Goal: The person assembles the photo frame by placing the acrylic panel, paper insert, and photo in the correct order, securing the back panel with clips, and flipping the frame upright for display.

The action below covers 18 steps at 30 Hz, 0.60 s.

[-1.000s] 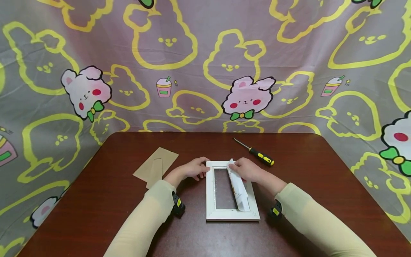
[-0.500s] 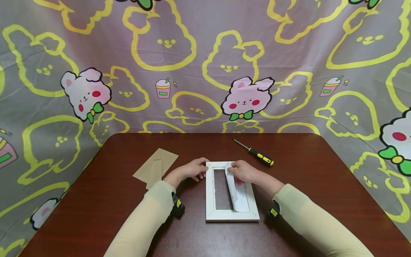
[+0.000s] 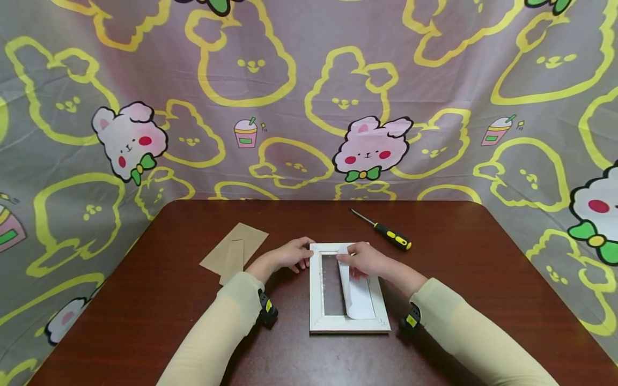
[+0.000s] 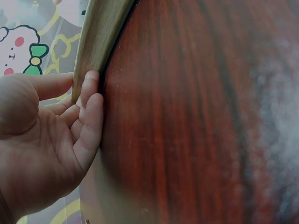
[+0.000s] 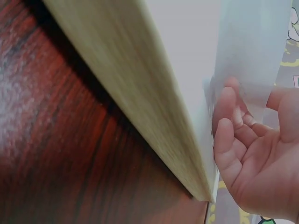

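Two pale sleeves reached up from the bottom edge of the head view. Just beyond them, below and right of centre, a white frame lay flat on the table, perhaps so that its rectangular opening stayed level. Its face was smooth; the wrist views showed wood-grained sides. Over the opening's right part lay a thin white sheet, its left side curling up and the left part of the opening uncovered. The left hand gripped the frame's upper-left corner, probably to steady it, while the right hand pinched the sheet's upper edge between thumb and fingers, seemingly to control the curl. Left of centre, a matte brown board lay under a narrow strip. Farther off, upper right of the frame, rested a black-and-yellow screwdriver, out of the hands' way. A creased, rabbit-printed cloth hung behind.
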Available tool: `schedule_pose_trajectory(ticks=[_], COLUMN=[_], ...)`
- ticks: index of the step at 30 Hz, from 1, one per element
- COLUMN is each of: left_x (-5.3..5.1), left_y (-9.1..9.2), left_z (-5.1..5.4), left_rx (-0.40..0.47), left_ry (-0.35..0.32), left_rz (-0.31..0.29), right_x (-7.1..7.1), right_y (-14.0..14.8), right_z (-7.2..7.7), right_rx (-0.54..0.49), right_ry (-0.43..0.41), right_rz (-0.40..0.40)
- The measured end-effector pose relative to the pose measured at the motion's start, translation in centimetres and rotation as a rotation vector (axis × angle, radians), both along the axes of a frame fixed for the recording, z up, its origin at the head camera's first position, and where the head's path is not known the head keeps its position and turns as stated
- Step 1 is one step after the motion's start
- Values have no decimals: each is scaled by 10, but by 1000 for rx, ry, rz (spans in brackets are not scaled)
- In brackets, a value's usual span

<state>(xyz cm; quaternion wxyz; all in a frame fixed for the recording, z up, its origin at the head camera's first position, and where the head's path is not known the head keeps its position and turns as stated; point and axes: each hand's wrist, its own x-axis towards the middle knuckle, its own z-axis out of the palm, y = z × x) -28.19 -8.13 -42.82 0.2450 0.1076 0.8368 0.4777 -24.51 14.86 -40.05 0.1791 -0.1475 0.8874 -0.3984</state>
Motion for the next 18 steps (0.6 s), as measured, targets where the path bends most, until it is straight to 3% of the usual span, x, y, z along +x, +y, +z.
schedule_pose_trajectory(ticks=[9,18], left_x=[1,2], left_y=[0,0], left_z=[1,2], left_rx=[8,-1], left_ry=[-7,-6], left_rz=[1,4], right_x=[0,1], right_y=[-3,-5], right_z=[0,3], right_rx=[-2,45], right_ry=[-85,-66], right_rz=[6,31])
